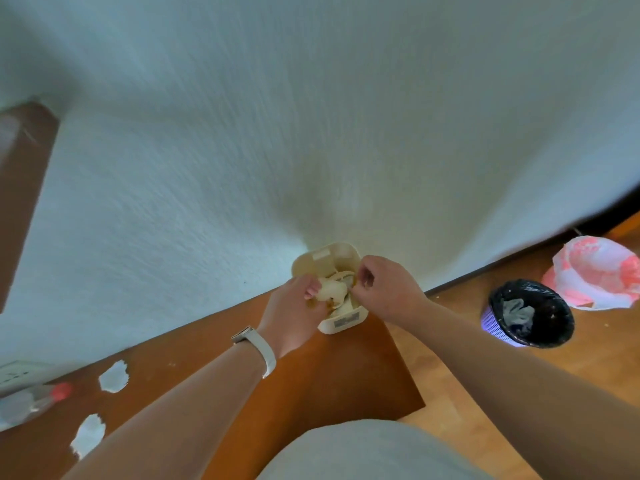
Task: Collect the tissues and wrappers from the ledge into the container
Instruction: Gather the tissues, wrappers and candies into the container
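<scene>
- Two crumpled white tissues (113, 375) are left on the brown wooden ledge (214, 341), well apart from the cream plastic container (341, 318).
- A pale crumpled wrapper (330, 291) is pinched over the container by the left hand (294, 315).
- The right hand (384, 289) is curled, its fingertips pressed together at the container's rim.

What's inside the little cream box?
The cream box holds crumpled pale tissues or wrappers. Both hands, left and right, cover much of the opening, so its bottom is hidden.

Textured white wall (311, 116); wood floor (450, 348); lined bin (530, 313), perhaps holding cloth.
</scene>
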`<state>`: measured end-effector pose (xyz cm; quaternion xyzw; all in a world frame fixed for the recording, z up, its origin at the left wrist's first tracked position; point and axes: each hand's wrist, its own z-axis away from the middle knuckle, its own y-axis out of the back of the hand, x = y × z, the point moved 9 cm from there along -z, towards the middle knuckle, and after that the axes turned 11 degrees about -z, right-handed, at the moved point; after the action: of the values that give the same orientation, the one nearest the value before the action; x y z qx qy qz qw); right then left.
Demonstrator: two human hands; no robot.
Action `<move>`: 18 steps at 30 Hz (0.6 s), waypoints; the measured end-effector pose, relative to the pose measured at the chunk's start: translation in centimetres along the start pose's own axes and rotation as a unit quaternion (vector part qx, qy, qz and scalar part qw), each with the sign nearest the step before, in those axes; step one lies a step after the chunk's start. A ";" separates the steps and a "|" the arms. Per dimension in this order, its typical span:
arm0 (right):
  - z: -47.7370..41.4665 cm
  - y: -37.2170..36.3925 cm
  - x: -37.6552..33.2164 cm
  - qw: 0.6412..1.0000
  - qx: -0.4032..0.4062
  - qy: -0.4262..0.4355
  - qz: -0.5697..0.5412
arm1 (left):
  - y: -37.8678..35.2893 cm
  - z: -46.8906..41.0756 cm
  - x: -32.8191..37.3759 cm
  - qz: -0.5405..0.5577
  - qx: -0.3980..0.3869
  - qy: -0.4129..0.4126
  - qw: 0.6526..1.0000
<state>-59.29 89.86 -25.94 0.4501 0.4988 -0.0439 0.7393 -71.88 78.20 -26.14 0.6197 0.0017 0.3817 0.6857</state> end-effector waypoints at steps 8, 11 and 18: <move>-0.9 -0.1 -2.5 0.998 -0.011 0.065 0.018 | 2.3 0.9 -0.8 -0.074 0.021 -0.019 0.997; -0.9 -2.1 -5.1 0.987 -0.059 0.126 0.075 | 3.6 2.1 -1.8 -0.143 0.047 -0.052 0.987; -0.4 -9.3 -11.9 0.928 -0.171 0.256 0.210 | 5.8 6.3 -8.2 -0.281 0.049 -0.029 0.958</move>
<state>-70.30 80.03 -22.49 0.4068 0.5656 0.3152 0.6444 -77.73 68.22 -23.63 0.6382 0.1749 0.1544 0.7337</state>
